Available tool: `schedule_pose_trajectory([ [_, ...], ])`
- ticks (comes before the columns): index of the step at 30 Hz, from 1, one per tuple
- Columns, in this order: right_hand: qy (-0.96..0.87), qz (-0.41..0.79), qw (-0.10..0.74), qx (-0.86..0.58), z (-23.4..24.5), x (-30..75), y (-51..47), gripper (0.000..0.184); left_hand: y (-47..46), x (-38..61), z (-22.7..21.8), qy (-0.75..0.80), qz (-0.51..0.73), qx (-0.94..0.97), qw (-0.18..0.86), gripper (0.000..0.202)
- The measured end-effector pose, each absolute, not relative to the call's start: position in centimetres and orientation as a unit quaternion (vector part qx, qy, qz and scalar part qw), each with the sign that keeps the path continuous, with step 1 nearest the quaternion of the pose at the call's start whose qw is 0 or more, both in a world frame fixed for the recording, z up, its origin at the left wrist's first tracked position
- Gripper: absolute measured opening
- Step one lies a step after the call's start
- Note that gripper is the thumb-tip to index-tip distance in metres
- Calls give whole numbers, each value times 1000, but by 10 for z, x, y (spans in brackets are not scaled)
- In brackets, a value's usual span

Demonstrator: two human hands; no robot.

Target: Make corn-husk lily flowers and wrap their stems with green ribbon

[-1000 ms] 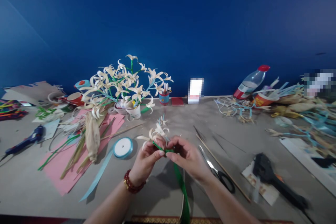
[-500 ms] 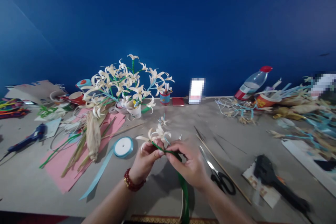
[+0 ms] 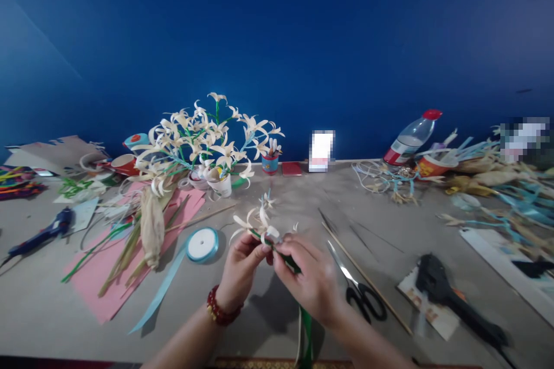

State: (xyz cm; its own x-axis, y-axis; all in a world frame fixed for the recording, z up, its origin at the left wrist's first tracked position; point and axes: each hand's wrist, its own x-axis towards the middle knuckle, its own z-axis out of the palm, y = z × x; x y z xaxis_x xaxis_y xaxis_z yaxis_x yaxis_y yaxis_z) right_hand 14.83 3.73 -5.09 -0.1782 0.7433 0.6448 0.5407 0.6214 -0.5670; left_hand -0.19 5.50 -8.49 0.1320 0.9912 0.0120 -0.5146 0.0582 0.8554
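Observation:
My left hand (image 3: 244, 262) pinches the green-wrapped stem of a cream artificial flower (image 3: 258, 223), whose curled petals point up and away from me. Close beside it, my right hand (image 3: 307, 277) has its fingers closed on a green ribbon (image 3: 305, 328), which hangs from under the palm toward the table edge. The fingertips of both hands nearly meet at the stem and hide the wrapped part. A roll of light blue ribbon (image 3: 202, 244) lies left of my left hand, its loose end stretched toward me. Scissors (image 3: 357, 288) with black handles lie right of my right hand.
Cream flowers (image 3: 225, 153) stand in a white cup (image 3: 221, 185) at the back. Pink paper (image 3: 101, 282) and a blue glue gun (image 3: 43, 233) lie left. A thin stick (image 3: 367, 277), a black glue gun (image 3: 459, 300) and a tilted bottle (image 3: 411, 138) are right.
My right hand has turned and closed in over the stem, hiding more of the green ribbon. The flower has tilted slightly, and the view has shifted a little.

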Motion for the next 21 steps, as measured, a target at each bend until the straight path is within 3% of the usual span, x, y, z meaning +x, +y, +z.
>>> schedule_pose_trajectory([
  [6, -800, -19, 410, -438, -52, 145, 36, 15, 53, -2, -78, 336, 591, 312, 663, 18],
  [13, -815, -63, 376, -435, -58, 146, 43, 20, 54, -5, -77, 381, 563, 319, 660, 20],
  [18, -815, -43, 425, -391, -57, 151, 45, 11, 56, -6, -79, 394, 560, 358, 634, 18],
  [21, -801, 33, 481, -356, -50, 159, 48, 17, 58, -7, -77, 393, 559, 380, 623, 16],
])
